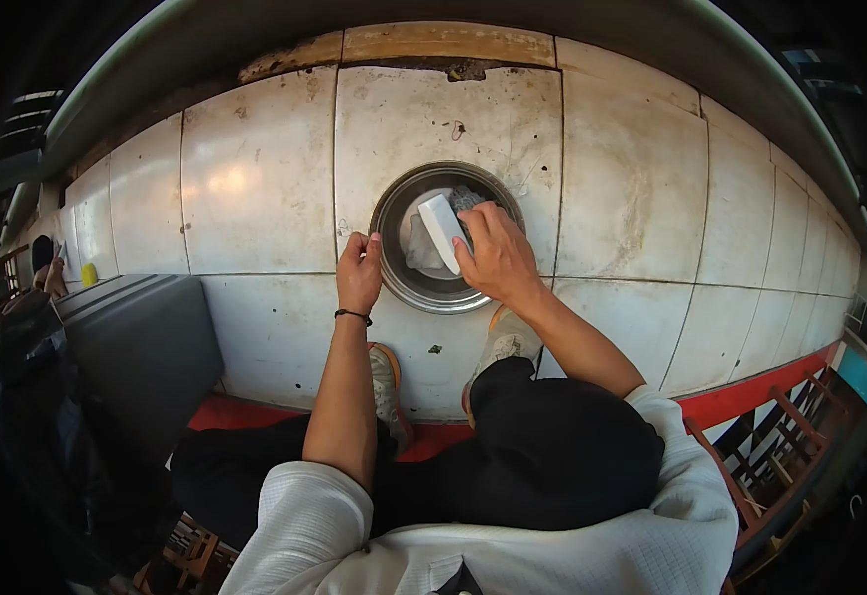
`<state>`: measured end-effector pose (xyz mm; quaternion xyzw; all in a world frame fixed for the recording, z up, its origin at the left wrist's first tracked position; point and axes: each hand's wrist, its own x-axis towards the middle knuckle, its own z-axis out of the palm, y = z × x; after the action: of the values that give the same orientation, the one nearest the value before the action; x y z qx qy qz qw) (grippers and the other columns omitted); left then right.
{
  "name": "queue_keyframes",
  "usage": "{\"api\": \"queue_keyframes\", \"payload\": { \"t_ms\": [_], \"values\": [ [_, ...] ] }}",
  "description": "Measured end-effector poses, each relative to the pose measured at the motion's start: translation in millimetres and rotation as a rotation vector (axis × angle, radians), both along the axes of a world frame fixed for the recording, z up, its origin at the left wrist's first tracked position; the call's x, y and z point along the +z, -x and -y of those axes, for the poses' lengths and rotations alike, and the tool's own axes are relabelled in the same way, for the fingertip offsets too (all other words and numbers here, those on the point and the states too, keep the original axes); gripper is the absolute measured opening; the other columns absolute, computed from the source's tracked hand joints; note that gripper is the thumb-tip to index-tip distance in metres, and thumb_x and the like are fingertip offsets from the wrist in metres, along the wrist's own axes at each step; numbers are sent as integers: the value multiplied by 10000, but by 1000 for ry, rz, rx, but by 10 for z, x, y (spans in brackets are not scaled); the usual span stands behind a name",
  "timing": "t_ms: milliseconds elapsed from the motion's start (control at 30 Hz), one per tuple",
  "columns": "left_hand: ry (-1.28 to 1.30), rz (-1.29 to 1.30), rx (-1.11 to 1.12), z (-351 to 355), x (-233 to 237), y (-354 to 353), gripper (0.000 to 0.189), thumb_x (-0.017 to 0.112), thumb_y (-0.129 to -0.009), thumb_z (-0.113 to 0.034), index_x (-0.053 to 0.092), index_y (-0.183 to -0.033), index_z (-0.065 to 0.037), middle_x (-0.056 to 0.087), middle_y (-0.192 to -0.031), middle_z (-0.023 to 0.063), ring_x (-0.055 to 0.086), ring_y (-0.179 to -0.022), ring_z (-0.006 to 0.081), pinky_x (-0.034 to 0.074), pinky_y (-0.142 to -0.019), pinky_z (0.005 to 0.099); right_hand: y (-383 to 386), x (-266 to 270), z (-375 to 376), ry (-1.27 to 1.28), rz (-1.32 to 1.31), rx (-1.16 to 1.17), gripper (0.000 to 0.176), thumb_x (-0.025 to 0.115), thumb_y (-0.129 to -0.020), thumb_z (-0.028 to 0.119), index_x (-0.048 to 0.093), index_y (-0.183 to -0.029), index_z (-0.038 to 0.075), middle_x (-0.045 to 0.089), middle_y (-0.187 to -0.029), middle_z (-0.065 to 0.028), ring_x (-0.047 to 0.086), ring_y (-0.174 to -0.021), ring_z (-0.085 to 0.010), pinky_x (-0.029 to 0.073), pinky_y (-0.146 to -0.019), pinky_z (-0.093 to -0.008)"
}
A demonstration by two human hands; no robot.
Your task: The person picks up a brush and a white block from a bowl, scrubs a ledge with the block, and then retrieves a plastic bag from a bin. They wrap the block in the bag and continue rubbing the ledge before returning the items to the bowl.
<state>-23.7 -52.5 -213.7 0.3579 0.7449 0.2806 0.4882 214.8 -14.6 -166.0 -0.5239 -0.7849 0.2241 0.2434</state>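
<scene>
A right hand [499,255] gripped a white block [440,234], tilted within a bowl [433,301] on the tiles [632,188]; the left hand [358,274], curled at the bowl's edge (whether gripping it could not be told), seemed placed for steadying.

Metal bowl [431,300]: passage over floor tiles [443,109] beyond; right hand [498,256], white block [440,233] obstructing mouth; left hand [358,273] beside left rim; shoe [506,347], near side.

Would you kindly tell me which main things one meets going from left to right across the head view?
Grey box, left hand, white block, right hand.
</scene>
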Motion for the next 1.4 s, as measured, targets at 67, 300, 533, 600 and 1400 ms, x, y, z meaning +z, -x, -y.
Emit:
{"api": "queue_keyframes", "payload": {
  "t_ms": [67, 300, 533, 600, 1400],
  "values": [
    [21, 4, 10, 8, 21, 3, 367, 561, -999, -360, 510, -802, -54, 497, -609, 13, 475, -528, 92, 413, -514, 276, 19, -13, -90, -108, 87, -4, 325, 600, -767, 38, 552, -1076, -49, 537, -1009, -193, 568, -860, -351, 498, -751, -420],
    [-63, 11, 272, -207, 4, 81, 374, 569, -985, -381, 562, -1135, -39, 649, -920, 78, 626, -781, 140, 484, -641, 288, 135, -233, 33, 12, 523, -50, 332, 577, -812, 118, 538, -1112, -16, 552, -963, -185, 580, -858, -273, 499, -695, -337],
    [-79, -383, 51, -1006, -106, 282, 589, 639, -909, -393, 465, -1305, 8, 591, -1194, 255, 603, -1083, 347, 475, -921, 399, 187, -175, 8, 83, 576, -31, 314, 572, -844, 130, 526, -1129, 8, 545, -917, -156, 607, -740, -259, 510, -640, -334],
    [-22, -476, 19, -1261, -333, 459, 800, 705, -817, -468, 386, -1378, 5, 473, -1351, 291, 517, -1219, 393, 412, -1019, 466, 167, 150, -8, 101, 589, -26, 315, 581, -836, 116, 514, -1123, 2, 528, -894, -153, 617, -694, -283, 522, -617, -360],
    [1017, -470, -127, -2266, -107, 340, 1718, 859, -427, -734, -365, -1436, -76, -262, -1507, 364, -213, -1431, 498, 11, -1131, 681, 143, 861, -148, 453, 693, 300, 506, 752, -763, 299, 525, -1135, 43, 523, -878, -163, 640, -719, -280, 519, -593, -360]
  ]
}}
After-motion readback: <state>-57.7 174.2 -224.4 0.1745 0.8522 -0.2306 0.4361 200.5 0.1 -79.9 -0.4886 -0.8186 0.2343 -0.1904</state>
